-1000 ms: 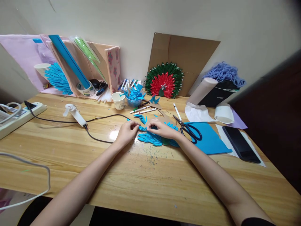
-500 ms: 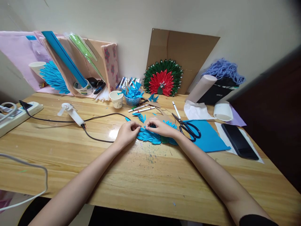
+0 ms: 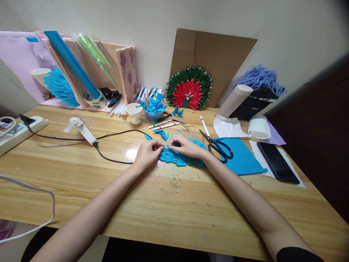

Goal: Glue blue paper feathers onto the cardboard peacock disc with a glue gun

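Observation:
On the wooden table (image 3: 169, 203) lies a flat fan of blue paper petals (image 3: 174, 157) glued on a cardboard piece. My left hand (image 3: 147, 153) rests at its left edge, fingers curled in a pinch on a blue petal. My right hand (image 3: 185, 146) presses on top of the fan, fingers bent and closed over the petals, its fingertips almost touching those of the left. Loose blue petals (image 3: 163, 134) lie just behind the hands.
Black scissors (image 3: 218, 146) and a blue sheet (image 3: 242, 160) lie to the right, then a phone (image 3: 278, 167). A glue gun (image 3: 81, 130) with a black cord lies left. A paper cup (image 3: 135, 112), a bowl of petals (image 3: 154, 109), markers and a red-green paper fan (image 3: 189, 92) stand behind.
Both hands stay on the blue petal fan. My right hand's fingers have shifted slightly left toward the left hand's fingertips. The view has tilted a little.

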Demonstrator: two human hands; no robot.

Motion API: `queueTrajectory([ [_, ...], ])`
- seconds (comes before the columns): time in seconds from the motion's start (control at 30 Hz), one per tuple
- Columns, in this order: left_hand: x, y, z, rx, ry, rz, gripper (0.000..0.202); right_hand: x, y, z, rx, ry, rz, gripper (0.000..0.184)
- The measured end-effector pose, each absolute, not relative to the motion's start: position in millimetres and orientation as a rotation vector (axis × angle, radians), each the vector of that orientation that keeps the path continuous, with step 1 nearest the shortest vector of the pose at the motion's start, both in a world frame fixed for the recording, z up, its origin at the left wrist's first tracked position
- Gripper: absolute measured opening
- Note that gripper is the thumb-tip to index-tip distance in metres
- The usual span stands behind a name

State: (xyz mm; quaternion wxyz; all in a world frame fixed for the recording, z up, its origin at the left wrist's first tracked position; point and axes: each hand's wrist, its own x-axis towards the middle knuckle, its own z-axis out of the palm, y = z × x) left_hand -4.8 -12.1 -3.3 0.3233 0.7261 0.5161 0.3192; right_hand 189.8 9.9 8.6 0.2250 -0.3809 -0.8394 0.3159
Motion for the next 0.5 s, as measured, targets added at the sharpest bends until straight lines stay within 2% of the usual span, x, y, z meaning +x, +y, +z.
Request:
queueTrajectory([
  [0.5, -6.7, -12.0, -1.7, 2.001, 1.379, 0.758, 0.016, 187.2, 4.9, 8.8, -1.075, -2.359, 0.727, 0.008],
])
